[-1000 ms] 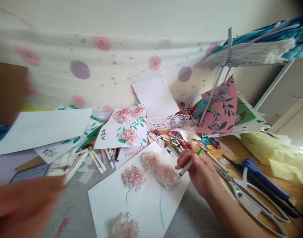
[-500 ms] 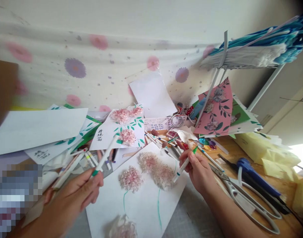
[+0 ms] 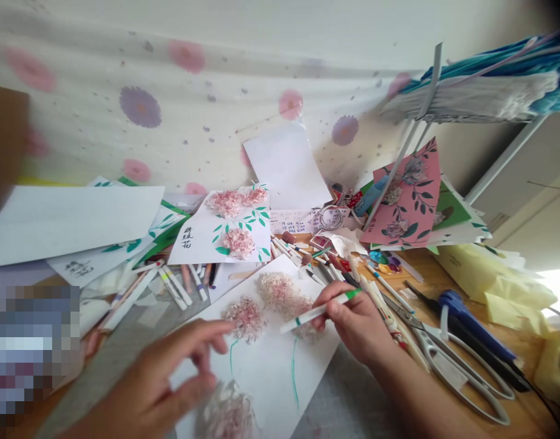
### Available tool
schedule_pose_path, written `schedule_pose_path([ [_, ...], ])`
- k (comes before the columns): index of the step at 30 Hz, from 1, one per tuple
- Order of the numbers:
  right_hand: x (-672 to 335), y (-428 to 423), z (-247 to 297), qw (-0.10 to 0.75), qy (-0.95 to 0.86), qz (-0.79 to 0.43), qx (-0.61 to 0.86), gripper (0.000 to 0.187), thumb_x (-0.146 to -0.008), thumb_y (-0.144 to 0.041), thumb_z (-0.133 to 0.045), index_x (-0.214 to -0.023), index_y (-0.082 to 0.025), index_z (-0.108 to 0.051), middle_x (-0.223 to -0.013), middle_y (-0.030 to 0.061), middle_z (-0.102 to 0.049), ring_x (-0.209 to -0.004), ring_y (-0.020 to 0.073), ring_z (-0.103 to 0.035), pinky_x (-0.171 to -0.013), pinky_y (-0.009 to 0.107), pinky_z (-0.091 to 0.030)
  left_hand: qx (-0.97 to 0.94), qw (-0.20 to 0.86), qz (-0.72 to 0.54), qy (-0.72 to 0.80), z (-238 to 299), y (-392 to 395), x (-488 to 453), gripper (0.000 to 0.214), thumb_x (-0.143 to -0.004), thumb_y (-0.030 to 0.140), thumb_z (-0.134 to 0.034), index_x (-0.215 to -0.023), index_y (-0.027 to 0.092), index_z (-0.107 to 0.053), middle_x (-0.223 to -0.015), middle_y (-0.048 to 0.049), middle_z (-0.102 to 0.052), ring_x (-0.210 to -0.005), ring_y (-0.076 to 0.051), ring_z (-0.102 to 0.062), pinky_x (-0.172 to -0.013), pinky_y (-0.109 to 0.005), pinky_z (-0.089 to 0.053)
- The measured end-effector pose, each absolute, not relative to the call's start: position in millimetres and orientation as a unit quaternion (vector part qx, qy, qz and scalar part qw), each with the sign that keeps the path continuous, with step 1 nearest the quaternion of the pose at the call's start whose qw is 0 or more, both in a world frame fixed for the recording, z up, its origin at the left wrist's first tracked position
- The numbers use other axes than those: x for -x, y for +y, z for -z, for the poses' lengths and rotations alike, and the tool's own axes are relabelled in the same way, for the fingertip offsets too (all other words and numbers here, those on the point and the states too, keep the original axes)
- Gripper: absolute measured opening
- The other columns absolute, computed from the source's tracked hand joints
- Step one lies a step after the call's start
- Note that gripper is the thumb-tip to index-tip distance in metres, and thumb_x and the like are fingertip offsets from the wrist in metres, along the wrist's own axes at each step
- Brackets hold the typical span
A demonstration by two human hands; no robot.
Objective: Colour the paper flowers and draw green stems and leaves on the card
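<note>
A green-capped marker (image 3: 317,310) is gripped in the closed fingers of the right hand (image 3: 355,320), its tip held over the white sheet (image 3: 266,372) just beside a pink paper flower (image 3: 246,317). The left hand (image 3: 165,381) is held open with nothing in it, spread on the same sheet with its forefinger reaching to that flower at 1 o'clock. Scissors (image 3: 445,360) are seen on the bench (image 3: 447,274) at 4 o'clock of the right hand, loose markers (image 3: 179,286) at 10 o'clock, and a finished flower card (image 3: 202,235) beyond them at 11 o'clock.
</note>
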State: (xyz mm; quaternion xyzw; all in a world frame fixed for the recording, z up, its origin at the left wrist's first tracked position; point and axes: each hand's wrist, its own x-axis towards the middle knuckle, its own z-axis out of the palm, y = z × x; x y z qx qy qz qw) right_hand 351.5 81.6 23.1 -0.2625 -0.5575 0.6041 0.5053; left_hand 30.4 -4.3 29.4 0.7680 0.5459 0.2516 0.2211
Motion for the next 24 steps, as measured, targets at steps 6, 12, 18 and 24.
schedule_pose_path([
  [6,-320,56,-36,0.425,-0.66,-0.575,0.232,0.013,-0.072,-0.023,-0.083,-0.079,-0.018,-0.073,-0.071,0.0002,-0.068,-0.067,0.0099,-0.061,-0.063,0.018,-0.048,-0.826,0.255,-0.247,0.437,-31,-12,-84,0.041,-0.097,0.06,-0.045,-0.126,0.033,-0.052,-0.099,0.0026,-0.069,-0.08,-0.015,-0.066,-0.073,-0.018,-0.048],
  [12,-292,28,-37,0.39,-0.644,-0.628,0.199,0.011,-0.083,-0.027,-0.072,-0.086,-0.016,-0.072,-0.069,0.0018,-0.068,-0.063,0.01,-0.064,-0.061,0.018,-0.051,-0.84,0.213,-0.245,0.435,-30,-13,-81,0.036,-0.103,0.043,-0.04,-0.076,0.021,-0.051,-0.066,0.0055,-0.057,-0.059,-0.011,-0.056,-0.056,-0.021,-0.036],
  [18,-294,5,-30,0.488,-0.677,-0.529,0.155,0.014,-0.086,-0.016,-0.068,-0.099,-0.019,-0.073,-0.066,0.0038,-0.074,-0.056,0.0121,-0.068,-0.054,0.017,-0.052,-0.881,0.166,-0.221,0.385,-42,-22,-80,0.041,-0.106,0.044,-0.029,-0.077,0.022,-0.046,-0.066,0.0062,-0.055,-0.058,-0.012,-0.055,-0.059,-0.024,-0.036],
  [24,-301,-2,-25,0.472,-0.625,-0.59,0.197,0.015,-0.086,-0.017,-0.069,-0.099,-0.022,-0.075,-0.066,0.0047,-0.077,-0.051,0.0127,-0.068,-0.05,0.018,-0.053,-0.889,0.146,-0.192,0.389,-53,-22,-81,0.045,-0.107,0.043,-0.023,-0.074,0.021,-0.045,-0.065,0.0045,-0.058,-0.057,-0.013,-0.057,-0.056,-0.025,-0.036],
])
